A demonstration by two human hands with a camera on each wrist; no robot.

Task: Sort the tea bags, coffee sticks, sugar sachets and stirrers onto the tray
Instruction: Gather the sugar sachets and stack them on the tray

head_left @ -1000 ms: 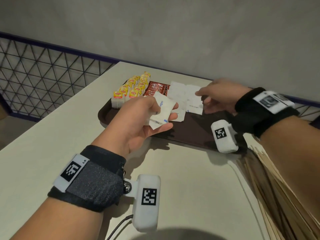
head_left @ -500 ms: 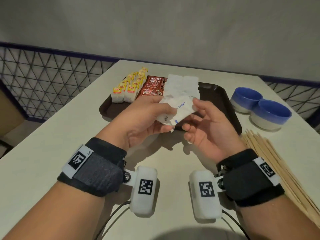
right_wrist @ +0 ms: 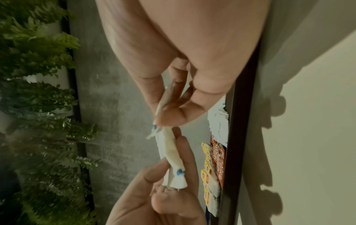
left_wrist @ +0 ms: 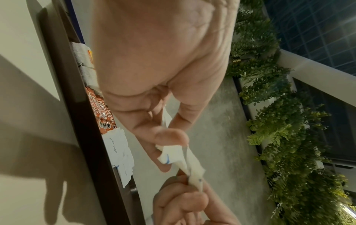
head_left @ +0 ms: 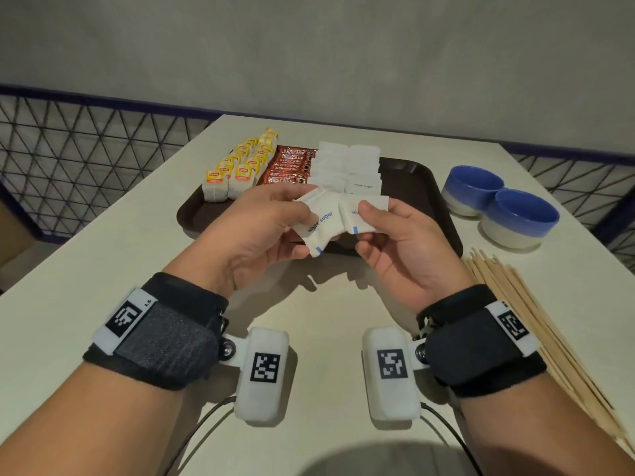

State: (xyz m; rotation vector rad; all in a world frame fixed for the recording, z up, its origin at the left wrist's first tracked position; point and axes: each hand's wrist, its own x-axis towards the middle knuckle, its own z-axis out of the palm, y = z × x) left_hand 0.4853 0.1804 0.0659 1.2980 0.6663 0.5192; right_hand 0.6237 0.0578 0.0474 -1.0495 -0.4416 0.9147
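- Left hand (head_left: 261, 228) grips a small stack of white sugar sachets (head_left: 319, 224) between thumb and curled fingers, held in the air above the near edge of the tray (head_left: 421, 173).
- Top sachet of that stack: "white sugar" print faces up, its long axis runs diagonally from near-left to far-right, blue corner mark at the near end.
- Right hand (head_left: 395, 245) pinches one separate sachet (head_left: 369, 214) with the thumb on top and fingers beneath (print partly covered by the thumb). It touches or overlaps the right edge of the left hand's stack; cannot tell which.
- Wrist views show both sachet groups edge-on, thin, with fingertips (left_wrist: 173, 137) closed on them.
- Tray is dark brown and sits on the pale bench (head_left: 103, 269), long axis left-right.
- On the tray, left to right: tea bags (head_left: 237, 170) with yellow tags in two rows running near-far; red coffee sticks (head_left: 288, 166) stacked as a column, each stick lying left-right; laid sugar sachets (head_left: 347, 163) in two columns running near-far.
- Right part of the tray carries nothing visible.
- Wooden stirrers (head_left: 536, 321) lie in a loose bundle on the bench to the right of the tray, off it, long axis near-far and fanning slightly.
- Two blue-and-white bowls (head_left: 498, 201) stand on the bench right of the tray, touching each other.
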